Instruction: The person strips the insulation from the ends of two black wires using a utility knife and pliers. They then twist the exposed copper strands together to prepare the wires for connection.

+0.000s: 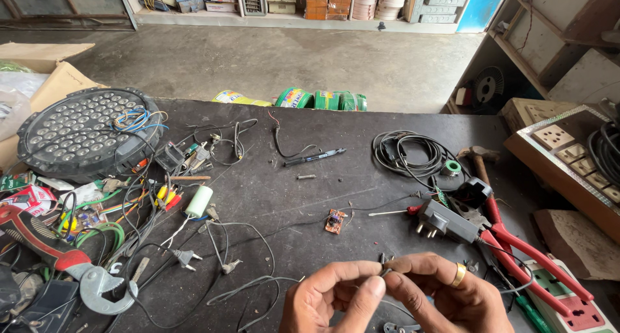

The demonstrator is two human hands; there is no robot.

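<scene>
My left hand (pixel 336 301) and my right hand (pixel 445 294) meet at the bottom centre of the head view, fingertips pinched together on a small dark part with thin wire ends (pixel 385 263). A gold ring sits on a finger of my right hand. Thin grey wires (pixel 258 284) run from the hands to the left over the dark workbench (pixel 290 191). A small circuit board (pixel 335 221) lies just beyond the hands.
A round black LED lamp (pixel 87 131) sits at left amid tangled wires, a white capacitor (pixel 199 201) and pliers (pixel 58 249). A grey plug adapter (pixel 445 221), red-handled cutters (pixel 523 255), a hammer (pixel 478 157), coiled black cable (pixel 413 153) and a socket strip (pixel 568 301) lie right.
</scene>
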